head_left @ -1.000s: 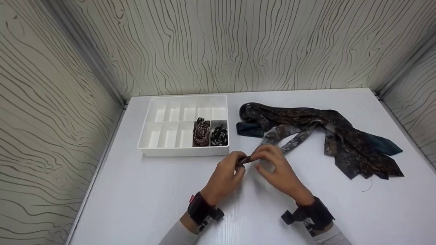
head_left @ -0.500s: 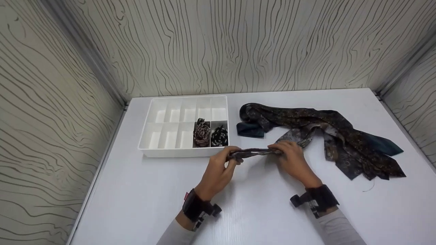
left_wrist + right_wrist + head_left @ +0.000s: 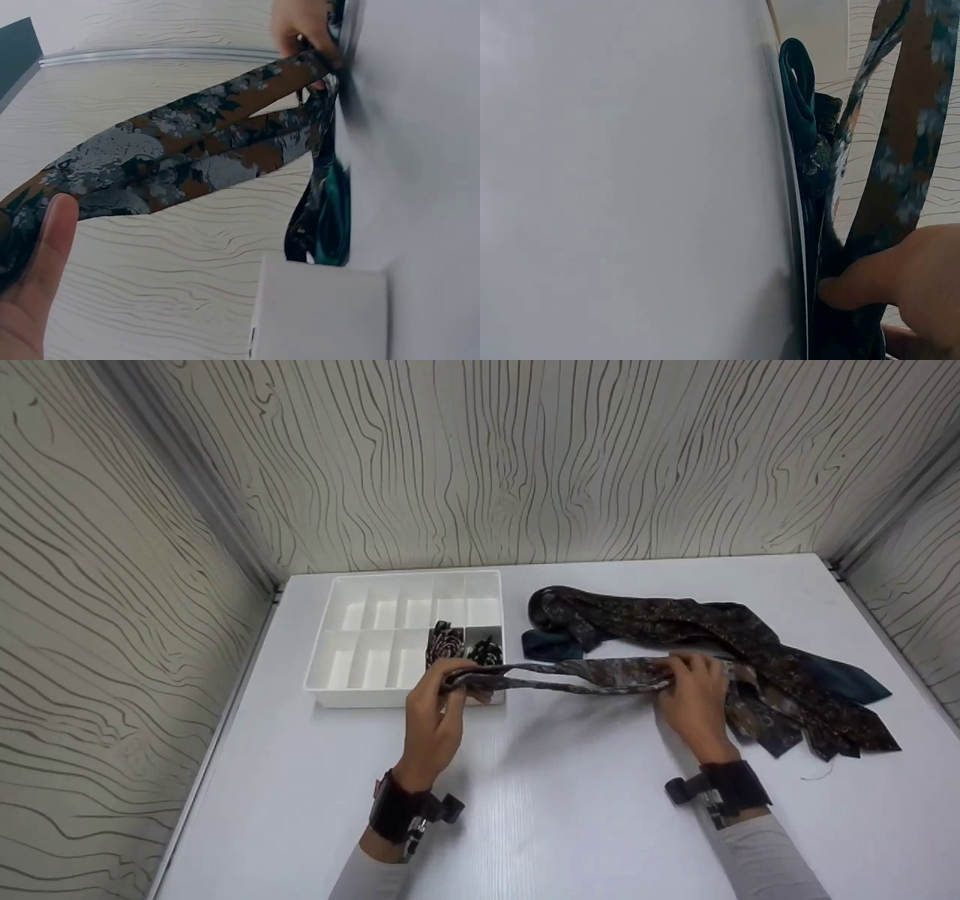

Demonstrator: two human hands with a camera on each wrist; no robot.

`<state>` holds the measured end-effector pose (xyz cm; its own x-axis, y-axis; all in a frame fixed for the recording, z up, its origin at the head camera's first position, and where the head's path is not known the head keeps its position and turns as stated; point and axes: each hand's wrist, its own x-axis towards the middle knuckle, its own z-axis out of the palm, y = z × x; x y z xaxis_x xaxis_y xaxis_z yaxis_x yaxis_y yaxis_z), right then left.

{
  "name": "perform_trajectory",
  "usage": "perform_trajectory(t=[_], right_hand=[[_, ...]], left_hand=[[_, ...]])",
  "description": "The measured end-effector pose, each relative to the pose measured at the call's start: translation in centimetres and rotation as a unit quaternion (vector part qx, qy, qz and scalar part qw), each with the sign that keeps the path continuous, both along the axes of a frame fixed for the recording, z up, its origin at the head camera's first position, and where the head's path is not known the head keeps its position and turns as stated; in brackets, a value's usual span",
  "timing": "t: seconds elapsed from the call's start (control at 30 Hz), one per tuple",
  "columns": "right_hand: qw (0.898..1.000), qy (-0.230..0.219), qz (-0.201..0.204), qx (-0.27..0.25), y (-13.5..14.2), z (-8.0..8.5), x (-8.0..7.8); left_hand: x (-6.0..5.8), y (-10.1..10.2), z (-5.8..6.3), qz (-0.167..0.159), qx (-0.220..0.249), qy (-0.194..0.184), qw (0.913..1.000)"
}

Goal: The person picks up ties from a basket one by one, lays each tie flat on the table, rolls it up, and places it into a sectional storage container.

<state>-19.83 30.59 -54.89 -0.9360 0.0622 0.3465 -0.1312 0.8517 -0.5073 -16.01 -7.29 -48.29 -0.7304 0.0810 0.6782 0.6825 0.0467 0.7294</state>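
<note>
A floral patterned necktie (image 3: 622,671), brown and grey, stretches doubled in two strands between my hands above the table. My left hand (image 3: 431,727) grips one end of the doubled length in front of the tray. My right hand (image 3: 697,705) pinches both strands beside the tie pile, its thumb and fingers pressed over the fabric. In the left wrist view the two strands of the necktie (image 3: 187,154) run apart between the hands, the left thumb (image 3: 52,247) lying against the cloth. In the right wrist view my right hand (image 3: 915,277) holds the brown strand.
A white divided tray (image 3: 405,699) stands left of centre. It holds a rolled reddish-brown tie (image 3: 448,643) and a rolled black tie (image 3: 486,651) in its front right compartments. A pile of dark ties (image 3: 660,619), one teal, lies at the right. Patterned panels (image 3: 510,465) enclose the table.
My hands have moved apart, the left leftward and the right rightward. The tie between them has gone from a short bunched piece to a long doubled stretch drawn off the pile.
</note>
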Motion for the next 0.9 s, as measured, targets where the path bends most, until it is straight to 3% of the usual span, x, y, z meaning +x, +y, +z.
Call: perform_trajectory(t=[0.13,0.4,0.63,0.9], right_hand=[[0.999,0.017,-0.026,0.024,1.0,0.1,0.3],[0.998,-0.021,-0.032,0.044,2.8,0.3,1.1],[0.998,-0.048,0.007,0.043,4.2,1.3,2.2],[0.981,-0.165,0.092,0.036,5.2,4.0,2.9]], left_hand=[[0.1,-1.2,0.8,0.003,0.033,0.011,0.9994],[0.9,-4.0,1.8,0.05,0.082,-0.02,0.9952],[1.0,-6.0,1.6,0.087,0.093,-0.054,0.9904],[1.2,-9.1,1.5,0.134,0.156,-0.106,0.9728]])
